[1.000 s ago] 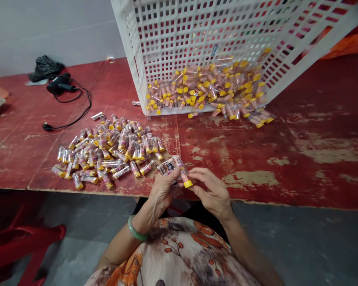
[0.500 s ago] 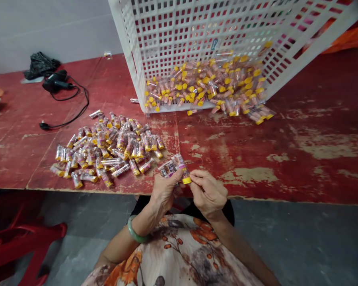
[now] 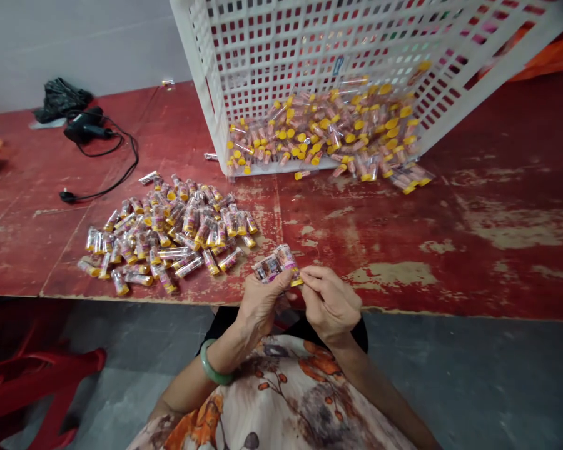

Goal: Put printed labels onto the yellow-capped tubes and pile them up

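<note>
Right at the front edge of the worn red table (image 3: 394, 234), the left hand (image 3: 258, 303) is clamped on a few labelled tubes (image 3: 281, 265), its thumb pressed across them and their printed ends fanned away from the body. The right hand (image 3: 331, 303) has its thumb and fingertips drawn together at the yellow end of the nearest tube, touching it; whether they pinch anything there is too small to tell. Both wrists lie on the body's side of the edge, while the tubes show against the tabletop. Just left of the hands, a loose pile of yellow-capped tubes (image 3: 169, 234) spreads close to the same edge, leaving a narrow strip between. Beyond, a white basket (image 3: 263, 62) lies open toward the person, with more tubes (image 3: 328, 134) heaped inside and some spilling over its lower rim. A broad stretch of scuffed tabletop runs from the hands up to that rim and away to the right. Far left, a black corded device (image 3: 87, 125) sits beside a crumpled black bag (image 3: 63, 100), its plug (image 3: 67, 196) behind the pile.
</note>
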A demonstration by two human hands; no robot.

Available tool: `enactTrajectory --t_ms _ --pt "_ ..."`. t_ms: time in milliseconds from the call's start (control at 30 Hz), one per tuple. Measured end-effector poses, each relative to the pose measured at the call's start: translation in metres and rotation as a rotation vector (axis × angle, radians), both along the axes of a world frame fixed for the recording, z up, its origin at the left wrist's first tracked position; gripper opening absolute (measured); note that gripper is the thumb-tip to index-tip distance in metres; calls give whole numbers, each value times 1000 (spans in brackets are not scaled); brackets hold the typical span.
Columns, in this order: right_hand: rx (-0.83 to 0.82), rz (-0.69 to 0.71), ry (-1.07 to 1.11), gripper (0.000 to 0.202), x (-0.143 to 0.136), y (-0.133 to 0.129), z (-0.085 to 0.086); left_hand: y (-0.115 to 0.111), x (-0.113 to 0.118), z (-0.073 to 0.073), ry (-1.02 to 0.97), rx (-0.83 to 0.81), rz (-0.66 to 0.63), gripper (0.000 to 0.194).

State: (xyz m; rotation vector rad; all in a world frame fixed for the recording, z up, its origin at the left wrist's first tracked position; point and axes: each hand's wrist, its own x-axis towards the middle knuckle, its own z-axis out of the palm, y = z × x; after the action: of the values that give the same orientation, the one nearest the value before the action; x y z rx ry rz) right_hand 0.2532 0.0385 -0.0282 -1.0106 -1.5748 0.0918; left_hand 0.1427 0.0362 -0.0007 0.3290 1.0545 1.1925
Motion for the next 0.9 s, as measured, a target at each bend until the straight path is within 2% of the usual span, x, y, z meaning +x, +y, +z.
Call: enactTrajectory --t_ms 133,433,500,633,700,767,800,833,900 --pt "30 -46 -37 20 0 0 0 0 2 -1 -16 -3 -5 35" --pt "-15 -19 -41 25 2 5 -1 8 -5 -1 20 7 11 32" --pt "17 3 -104 26 3 3 0 9 -6 -1 45 -5 5 32" --pt "104 94 -362 32 9 9 -2 16 -13 0 120 -48 14 38" --pt "129 88 -473 28 26 26 -4 24 -26 4 214 -51 57 41" --pt "64 -23 -527 22 57 55 -4 35 -49 11 359 17 128 41" --pt "-61 -149 -564 20 77 74 -2 41 -65 16 453 81 180 40" --pt "-120 -217 -547 20 98 96 -2 47 -84 21 568 146 230 37" --pt "-182 -284 -501 21 136 143 -3 59 -126 34 858 223 309 32"
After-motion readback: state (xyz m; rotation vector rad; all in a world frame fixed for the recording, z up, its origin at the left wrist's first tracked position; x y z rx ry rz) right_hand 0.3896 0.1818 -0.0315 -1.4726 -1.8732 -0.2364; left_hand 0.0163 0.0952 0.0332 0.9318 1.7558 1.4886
